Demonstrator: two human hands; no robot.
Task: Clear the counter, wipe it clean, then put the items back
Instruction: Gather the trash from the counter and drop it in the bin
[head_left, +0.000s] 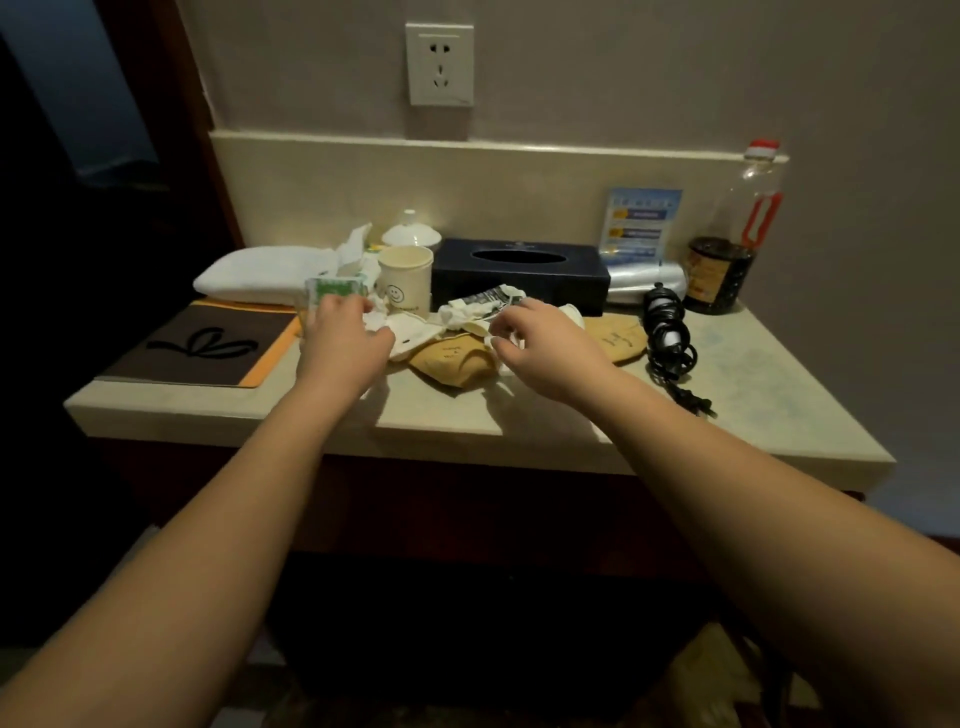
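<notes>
Dim light falls on a pale stone counter (441, 410) set against a beige wall with a white socket (440, 63). Clutter sits mid-counter: crumpled white tissues (460, 314), tan cloth socks (449, 361), a cream smiley cup (405, 279), a dark tissue box (519, 275). The left hand (345, 338) curls its fingers at a green-and-white packet (332, 291); a firm hold I cannot confirm. The right hand (540, 343) pinches white tissue. These scraps look light and soft, best gathered in bunches; the cup is rigid, likely breakable, best taken round its body.

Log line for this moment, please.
phase: clearing | left hand: on crumpled tissues | right hand: pinching white scrap | counter: cluttered
</notes>
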